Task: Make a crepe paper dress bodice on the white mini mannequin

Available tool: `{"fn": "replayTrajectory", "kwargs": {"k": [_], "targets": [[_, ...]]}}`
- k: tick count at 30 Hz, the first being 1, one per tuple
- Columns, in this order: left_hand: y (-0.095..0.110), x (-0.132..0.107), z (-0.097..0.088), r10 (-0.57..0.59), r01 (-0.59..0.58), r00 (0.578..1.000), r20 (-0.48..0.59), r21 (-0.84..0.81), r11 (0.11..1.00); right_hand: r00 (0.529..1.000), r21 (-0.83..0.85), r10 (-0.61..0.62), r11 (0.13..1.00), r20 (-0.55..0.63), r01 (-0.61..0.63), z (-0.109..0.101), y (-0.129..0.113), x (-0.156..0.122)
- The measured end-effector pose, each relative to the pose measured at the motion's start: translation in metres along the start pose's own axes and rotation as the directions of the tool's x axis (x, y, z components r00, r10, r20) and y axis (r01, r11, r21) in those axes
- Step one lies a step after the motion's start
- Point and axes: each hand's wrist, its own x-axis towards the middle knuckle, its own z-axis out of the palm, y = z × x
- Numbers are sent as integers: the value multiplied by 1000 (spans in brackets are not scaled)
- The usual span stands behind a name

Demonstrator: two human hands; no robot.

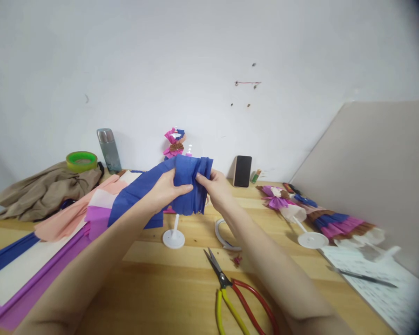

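Note:
Both hands hold a strip of blue crepe paper [186, 174] up over the table, folded into pleats at its right end. My left hand [164, 190] grips the strip with the thumb in front and the fingers hidden behind. At the pleated end, my right hand [214, 186] pinches the folds between thumb and fingers. The strip trails leftward behind my left forearm. Below the paper shows the round base of a white stand [173, 238]; its upper part is hidden. Behind it stands a figure dressed in pink, blue and brown paper [175, 143].
Scissors [223, 279] with red and yellow handles lie in front. Colored paper sheets [63, 251], a brown cloth [45, 186], green tape [81, 161] and a flask [109, 151] are left. Rightward are a phone [242, 171], paper-dressed figures [338, 221] and a pen [366, 278].

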Motion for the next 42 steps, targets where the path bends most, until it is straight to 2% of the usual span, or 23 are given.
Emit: {"fn": "replayTrajectory", "kwargs": {"k": [6, 14, 20, 23, 26, 34, 37, 42], "targets": [[1, -3, 7, 25, -24, 1000, -15, 71, 997, 998, -96, -66, 993, -17, 65, 6, 4, -4], [3, -6, 11, 72, -70, 997, -8, 150, 986, 995, -89, -93, 992, -41, 89, 10, 8, -6], [1, -6, 10, 51, -51, 999, -5, -31, 998, 993, -69, -115, 991, -11, 114, 11, 0, -10], [1, -4, 3, 51, -52, 999, -17, -92, 994, 993, 52, -63, 997, 104, 57, 8, -6, -12], [1, -1, -5, -1, 1, 1000, -1, -164, 986, 980, 133, -18, 991, 199, -8, 5, -9, -14], [0, 1, -12, -102, 129, 990, 101, -319, 939, 988, 55, -3, 998, 155, -5, 5, 0, -8], [-3, 4, -14, -109, 151, 986, 127, -397, 905, 987, 153, 68, 984, 146, -91, 5, -1, -6], [-9, 7, -14, -107, 157, 985, 133, -456, 876, 967, 291, 145, 935, 208, -203, 5, -2, -6]]}}
